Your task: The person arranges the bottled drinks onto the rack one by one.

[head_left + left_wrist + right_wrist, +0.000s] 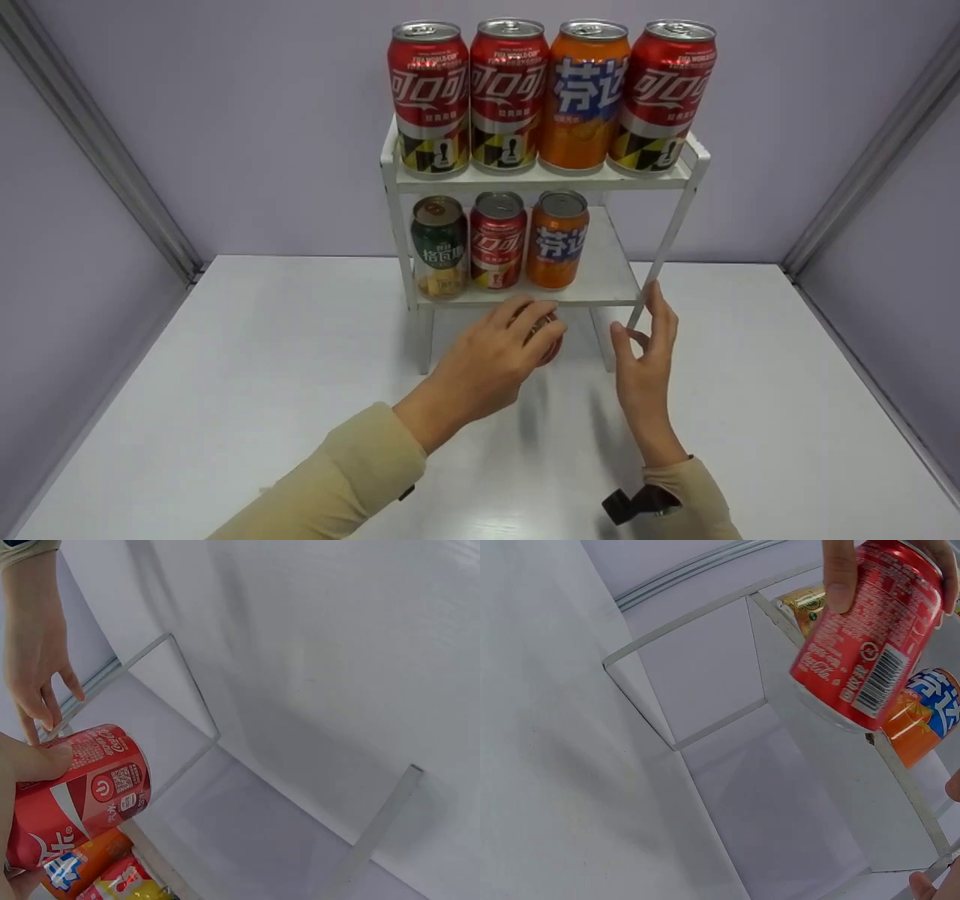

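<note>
My left hand (491, 356) grips a red Coca-Cola can (90, 780), thumb on one side and fingers on the other. From the head view, most of that can is hidden behind the hand, in front of the lower shelf's edge. The right wrist view shows the can (870, 637) tilted, its bottom end free. My right hand (646, 367) holds the right front post of a white two-tier rack (540, 180) near the lower shelf's corner. On that shelf stand a green-and-gold can (440, 247), a red Coca-Cola can (498, 241) and an orange Fanta can (559, 241).
The upper shelf carries red Coca-Cola cans (429, 97) and an orange Fanta can (586, 97) in one row. Bare lower shelf surface (606, 262) lies right of the lower Fanta can. The rack stands on a white table (262, 360) between pale walls (225, 135).
</note>
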### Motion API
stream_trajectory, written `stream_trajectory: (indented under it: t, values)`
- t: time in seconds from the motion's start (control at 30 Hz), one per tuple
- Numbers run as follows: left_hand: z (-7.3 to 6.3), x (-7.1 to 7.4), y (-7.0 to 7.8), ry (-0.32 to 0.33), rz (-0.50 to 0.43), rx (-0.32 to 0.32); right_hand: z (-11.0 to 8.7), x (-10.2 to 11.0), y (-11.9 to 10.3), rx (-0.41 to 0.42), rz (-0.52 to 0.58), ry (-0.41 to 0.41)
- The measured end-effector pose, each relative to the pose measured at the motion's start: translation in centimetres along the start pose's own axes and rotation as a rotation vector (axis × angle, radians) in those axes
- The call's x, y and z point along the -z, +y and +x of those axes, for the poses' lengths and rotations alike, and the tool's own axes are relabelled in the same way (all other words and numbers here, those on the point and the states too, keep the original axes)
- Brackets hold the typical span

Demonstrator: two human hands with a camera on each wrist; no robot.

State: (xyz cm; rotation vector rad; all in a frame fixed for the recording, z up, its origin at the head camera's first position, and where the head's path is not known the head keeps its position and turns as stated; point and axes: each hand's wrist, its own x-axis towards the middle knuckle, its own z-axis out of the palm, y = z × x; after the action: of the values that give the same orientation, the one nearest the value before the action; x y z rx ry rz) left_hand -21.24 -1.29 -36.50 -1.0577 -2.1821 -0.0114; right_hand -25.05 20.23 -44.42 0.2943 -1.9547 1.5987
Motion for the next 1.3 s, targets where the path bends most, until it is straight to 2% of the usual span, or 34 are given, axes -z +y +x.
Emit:
stream_trajectory:
  t: [0.5,0.67,0.87,1.03,1.2,1.3]
  values:
    - [5.4,0.4,0.4,0.114,-0.004,-0.063,0.1,0.2,0.4,-0.008,0.021,0.024]
    - [7.0,0.0,0.0,0.117,0.008,-0.057,0.1,0.1,0.0,-0.025,0.022,0.015]
    - [9.1,-0.5,-0.4,0.066,0.035,-0.016,0.0,0.0,-1.5,-0.031,0.014,0.024]
    - [10.7,-0.7,-0.4,-0.014,0.022,0.049,-0.1,-0.1,-3.0,-0.026,0.018,0.026]
    - [12.0,-0.9,-0.3,-0.102,-0.013,0.138,0.0,0.0,-1.2,-0.038,0.019,0.032]
    - [12.5,-1.1,-0.4,-0.129,-0.001,0.147,0.2,0.1,-0.5,-0.033,0.035,0.03]
